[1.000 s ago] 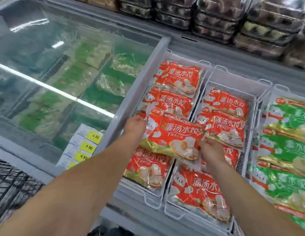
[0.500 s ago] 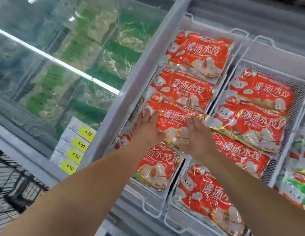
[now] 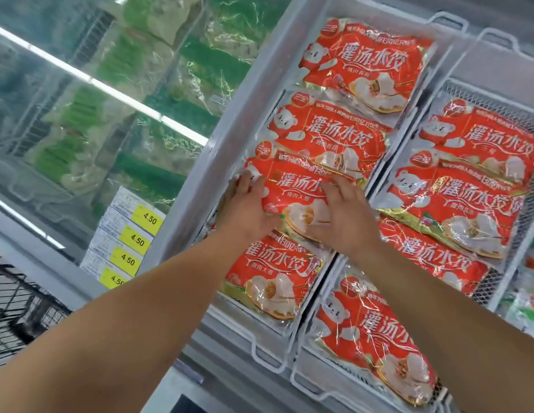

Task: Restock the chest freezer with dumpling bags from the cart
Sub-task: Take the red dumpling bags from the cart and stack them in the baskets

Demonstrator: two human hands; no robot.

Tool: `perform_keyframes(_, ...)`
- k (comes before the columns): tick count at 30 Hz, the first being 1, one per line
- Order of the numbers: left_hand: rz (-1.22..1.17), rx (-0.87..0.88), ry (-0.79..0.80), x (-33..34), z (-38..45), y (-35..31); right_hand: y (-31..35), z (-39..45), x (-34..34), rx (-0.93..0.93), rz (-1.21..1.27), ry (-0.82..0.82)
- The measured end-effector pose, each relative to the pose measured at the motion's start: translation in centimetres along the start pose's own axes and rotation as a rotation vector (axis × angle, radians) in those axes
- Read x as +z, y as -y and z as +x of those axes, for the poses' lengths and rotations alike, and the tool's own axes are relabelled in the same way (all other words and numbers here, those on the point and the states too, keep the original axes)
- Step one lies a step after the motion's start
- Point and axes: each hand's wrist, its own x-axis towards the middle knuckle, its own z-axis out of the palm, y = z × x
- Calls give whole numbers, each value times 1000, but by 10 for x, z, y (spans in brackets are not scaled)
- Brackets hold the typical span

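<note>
Head view shows us leaning over the chest freezer (image 3: pixel 200 162), both arms stretched into its open side. Our left hand (image 3: pixel 245 211) lies flat, fingers straight, on the left end of a red dumpling bag (image 3: pixel 292 193), and our right hand (image 3: pixel 344 217) lies flat on its right part, fingers spread and straight; neither hand curls round it. That bag sits in the left white wire basket (image 3: pixel 270 363), overlapping a red bag nearer us (image 3: pixel 271 278) and tucked partly under the red bag beyond it (image 3: pixel 328 138). A further red bag (image 3: pixel 367 64) lies at the far end of that basket. The neighbouring basket on the right (image 3: pixel 307 380) holds more red bags (image 3: pixel 456 210). To the left, the closed glass lid (image 3: pixel 90 93) covers green packs, and yellow 4.50 price tags (image 3: pixel 137 241) are stuck to the freezer's edge. A dark wire cart (image 3: pixel 18 308) shows at lower left.
</note>
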Motion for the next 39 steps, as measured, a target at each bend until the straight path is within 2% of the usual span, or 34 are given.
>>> perform_keyframes(3,26,69,-72,-2,5,-9,-2,7,-2,56,-26,5)
perform_keyframes(6,54,155,19,0,20,-19,-4,17,6,87,-37,81)
perform_keyframes(9,41,126,102,5,30,-17,-4,24,11,100,-30,142)
perform_keyframes(12,53,124,65,9,31,-14,-2,26,11,72,-48,159)
perform_keyframes(15,59,113,1,10,32,-12,-1,20,13,65,-40,100)
perform_keyframes(23,27,120,51,10,32,-7,-1,9,22,112,-31,99)
perform_keyframes(26,13,153,-34,4,11,-5,12,-15,26,85,27,-79)
perform_keyframes(28,69,274,-128,1,-20,4,29,-46,39,-21,80,-239)
perform_keyframes(29,117,345,-144,3,-34,9,35,-59,49,-73,91,-270)
perform_keyframes(31,240,453,-28,7,-59,22,51,-83,72,-152,48,-148)
perform_keyframes(34,328,377,231,15,-67,41,57,-95,94,-74,-20,189)
perform_keyframes(35,327,360,294,16,-67,47,58,-96,98,-49,-59,242)
perform_keyframes(39,363,341,363,25,-66,60,63,-100,103,13,-157,237)
